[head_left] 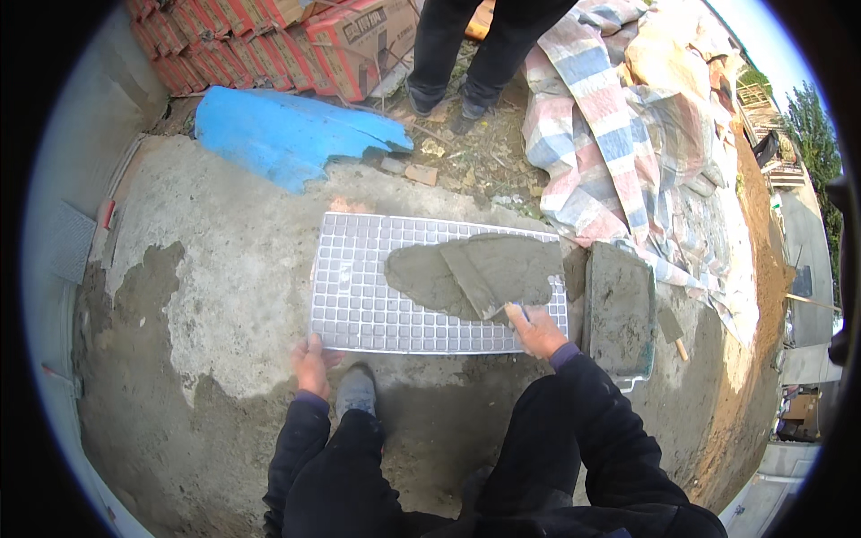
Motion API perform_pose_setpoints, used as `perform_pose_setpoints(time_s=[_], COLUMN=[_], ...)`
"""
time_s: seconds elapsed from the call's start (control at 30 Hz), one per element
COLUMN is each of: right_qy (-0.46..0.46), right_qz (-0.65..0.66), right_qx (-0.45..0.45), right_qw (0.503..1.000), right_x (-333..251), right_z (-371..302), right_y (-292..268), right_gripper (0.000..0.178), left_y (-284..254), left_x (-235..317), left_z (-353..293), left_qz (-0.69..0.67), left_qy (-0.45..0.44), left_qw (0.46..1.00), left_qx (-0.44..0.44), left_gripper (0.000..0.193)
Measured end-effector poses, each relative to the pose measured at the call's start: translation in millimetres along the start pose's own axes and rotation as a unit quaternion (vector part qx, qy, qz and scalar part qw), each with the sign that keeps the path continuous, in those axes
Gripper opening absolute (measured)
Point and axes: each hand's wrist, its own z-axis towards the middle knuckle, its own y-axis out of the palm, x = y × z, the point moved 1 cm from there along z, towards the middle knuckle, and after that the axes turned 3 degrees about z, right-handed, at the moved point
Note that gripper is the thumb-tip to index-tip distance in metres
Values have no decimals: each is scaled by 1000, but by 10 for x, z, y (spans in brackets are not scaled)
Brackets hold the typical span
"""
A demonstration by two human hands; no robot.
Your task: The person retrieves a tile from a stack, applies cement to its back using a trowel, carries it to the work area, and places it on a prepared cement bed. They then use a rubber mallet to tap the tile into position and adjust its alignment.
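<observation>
A large tile (359, 309) lies back side up in front of me, its grey underside ribbed with a white-lined grid. Wet grey mortar (417, 280) covers much of its middle and right part. Into that mortar my right hand (536, 334) presses a trowel (468, 280), fingers closed round the handle; the long flat blade slants up and left. At the tile's near left corner, my left hand (310, 366) grips the edge, though its fingertips are partly hidden.
Right of the tile stands a mortar trough (619, 309), with another trowel (673, 334) beside it. Blue sheeting (269, 130), stacked red cartons (359, 40) and a striped tarp (592, 117) lie beyond. A person's legs (480, 45) stand at the far side. A wall rises at left.
</observation>
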Motion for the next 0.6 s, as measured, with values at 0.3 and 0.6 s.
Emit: perform_pose_setpoints(time_s=[0.3, 0.6], right_qy=[361, 311], right_qz=[418, 553], right_qx=[128, 73], right_qw=[823, 770], right_x=[-571, -1241], right_z=[-1027, -393], right_y=[987, 1841], right_gripper=[50, 58], left_y=[36, 13], left_x=[11, -25], left_z=[-37, -8], left_qz=[-26, -15], left_qy=[-14, -9], left_qw=[1000, 1000], left_qx=[8, 2], left_gripper=[35, 32])
